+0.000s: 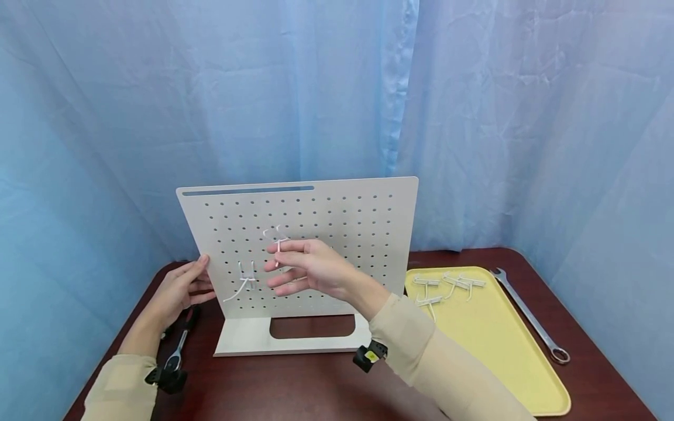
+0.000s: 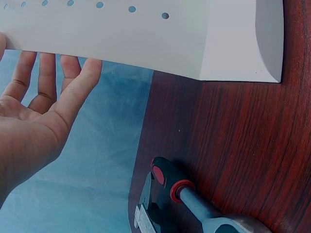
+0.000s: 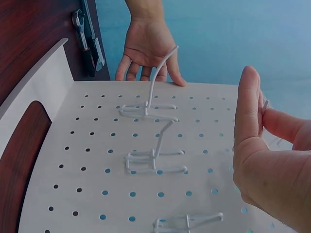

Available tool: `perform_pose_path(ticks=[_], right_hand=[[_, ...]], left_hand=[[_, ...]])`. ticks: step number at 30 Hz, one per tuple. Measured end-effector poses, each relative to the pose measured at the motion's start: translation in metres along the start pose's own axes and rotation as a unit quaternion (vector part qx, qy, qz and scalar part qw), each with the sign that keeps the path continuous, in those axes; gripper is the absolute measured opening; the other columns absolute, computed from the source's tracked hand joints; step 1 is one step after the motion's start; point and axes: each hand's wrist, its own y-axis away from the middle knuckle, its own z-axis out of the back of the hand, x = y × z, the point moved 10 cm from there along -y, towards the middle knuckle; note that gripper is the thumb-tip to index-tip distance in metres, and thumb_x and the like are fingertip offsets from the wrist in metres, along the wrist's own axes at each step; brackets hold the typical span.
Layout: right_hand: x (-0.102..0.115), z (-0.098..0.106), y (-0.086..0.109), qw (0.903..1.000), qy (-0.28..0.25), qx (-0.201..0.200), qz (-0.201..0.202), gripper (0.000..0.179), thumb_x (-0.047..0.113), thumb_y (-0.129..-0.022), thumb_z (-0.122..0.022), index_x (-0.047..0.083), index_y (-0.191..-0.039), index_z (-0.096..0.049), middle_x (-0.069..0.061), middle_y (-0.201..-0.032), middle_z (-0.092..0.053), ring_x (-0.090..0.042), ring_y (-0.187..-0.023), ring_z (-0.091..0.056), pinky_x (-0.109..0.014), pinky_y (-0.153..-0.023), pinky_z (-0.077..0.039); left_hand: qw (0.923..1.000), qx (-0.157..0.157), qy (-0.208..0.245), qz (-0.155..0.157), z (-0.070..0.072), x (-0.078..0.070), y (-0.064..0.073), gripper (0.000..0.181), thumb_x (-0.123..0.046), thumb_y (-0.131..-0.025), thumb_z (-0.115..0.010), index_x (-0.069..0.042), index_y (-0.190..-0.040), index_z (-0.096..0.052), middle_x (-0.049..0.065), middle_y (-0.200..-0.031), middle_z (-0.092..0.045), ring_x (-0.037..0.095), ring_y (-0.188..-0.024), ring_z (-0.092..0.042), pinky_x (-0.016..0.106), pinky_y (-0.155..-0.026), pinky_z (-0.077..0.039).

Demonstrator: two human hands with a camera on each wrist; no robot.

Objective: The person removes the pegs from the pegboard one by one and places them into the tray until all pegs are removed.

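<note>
A white pegboard (image 1: 402, 234) stands upright on its base. My left hand (image 1: 181, 289) grips its left edge, thumb on the front face and fingers behind, as the left wrist view (image 2: 46, 104) also shows. My right hand (image 1: 310, 269) pinches a white wire hook (image 1: 279, 240) between thumb and fingers, in front of the board's middle-left. Part of that hook is hidden by the fingers. In the right wrist view three hooks sit on the board: one hook (image 3: 147, 110) nearest the left hand, a middle hook (image 3: 153, 162) and a third hook (image 3: 188, 222) at the frame's bottom.
A yellow tray (image 1: 505, 345) on the right bears several white hooks (image 1: 426, 282) near its far end. Beyond it lies a long combination wrench (image 1: 532, 318). Left of the board, a ratchet wrench (image 2: 194, 204) lies beside another metal tool (image 2: 144, 218). Blue curtains (image 1: 342, 88) surround the table.
</note>
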Motion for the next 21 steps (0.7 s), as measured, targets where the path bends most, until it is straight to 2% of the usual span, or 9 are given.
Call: perform_pose_path(ticks=[8,21], right_hand=[[0.007,0.014,0.013,0.9997,0.013,-0.006,0.018,0.045,0.012,-0.105,-0.058,-0.003,-0.146,-0.046,-0.012,-0.110,-0.067,-0.023,-0.088,-0.074,-0.048,-0.083,-0.060],[0.023,0.032,0.043,0.9965,0.064,-0.022,0.048,0.048,0.016,-0.103,-0.063,0.000,-0.146,-0.048,-0.023,-0.116,-0.067,-0.026,-0.088,-0.074,-0.050,-0.081,-0.061]], left_hand=[[1.0000,0.001,0.004,0.006,0.001,0.001,0.000,0.056,-0.052,-0.104,-0.051,0.000,-0.122,-0.058,0.009,-0.107,-0.065,0.018,-0.094,-0.068,0.040,-0.084,-0.061],[1.0000,0.001,0.005,0.004,0.000,-0.001,0.000,0.057,-0.052,-0.104,-0.051,0.001,-0.124,-0.058,0.011,-0.107,-0.066,0.017,-0.094,-0.069,0.039,-0.082,-0.061]])
